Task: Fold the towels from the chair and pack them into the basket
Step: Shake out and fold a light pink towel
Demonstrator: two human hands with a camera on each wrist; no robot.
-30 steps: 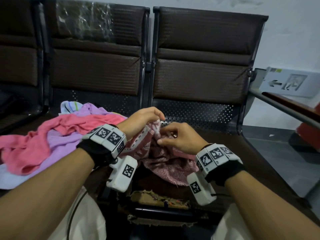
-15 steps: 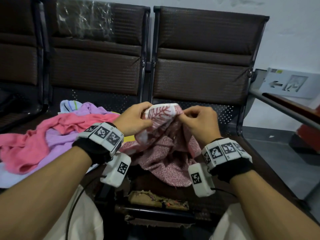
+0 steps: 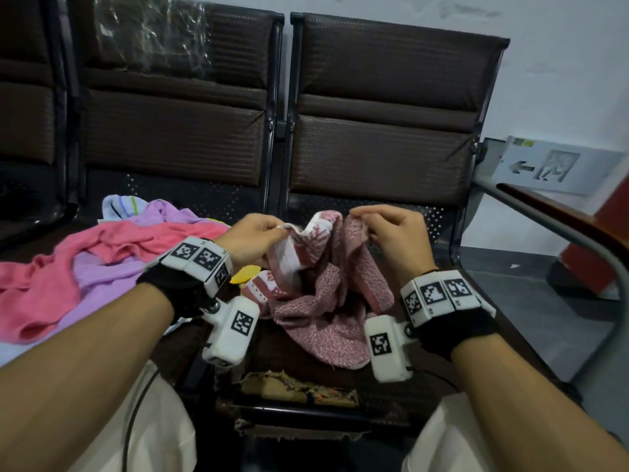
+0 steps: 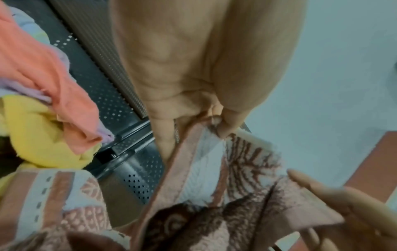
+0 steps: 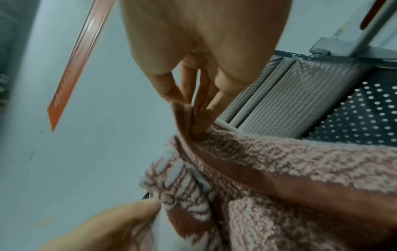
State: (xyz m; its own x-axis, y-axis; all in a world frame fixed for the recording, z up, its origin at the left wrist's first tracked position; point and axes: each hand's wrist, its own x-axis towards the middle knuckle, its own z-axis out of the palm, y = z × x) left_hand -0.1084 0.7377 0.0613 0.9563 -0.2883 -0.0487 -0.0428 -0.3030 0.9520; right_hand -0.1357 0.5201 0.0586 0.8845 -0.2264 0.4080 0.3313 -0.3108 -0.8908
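Observation:
A pink-and-white patterned towel [image 3: 320, 301] hangs crumpled over the right chair seat [image 3: 425, 379], held up by both hands. My left hand [image 3: 269, 233] pinches its white-banded top edge [image 4: 206, 152]. A short way to the right, my right hand [image 3: 377, 226] pinches another part of the same edge [image 5: 189, 122]. Left of them, a heap of towels lies on the neighbouring seat: a pink towel [image 3: 102, 243], a lilac towel [image 3: 102, 270], a striped white one [image 3: 119, 206] and a yellow one [image 4: 43, 132]. No basket is in view.
Dark padded chair backs [image 3: 374, 114] rise behind the seats. A metal armrest [image 3: 561, 233] runs along the right side. Torn padding [image 3: 296, 390] shows at the seat's front edge, between my knees. A white wall with an arrow sign [image 3: 544, 165] stands at the right.
Both hands have lifted the patterned towel off the seat and drawn apart along its top edge, so the cloth now hangs between them.

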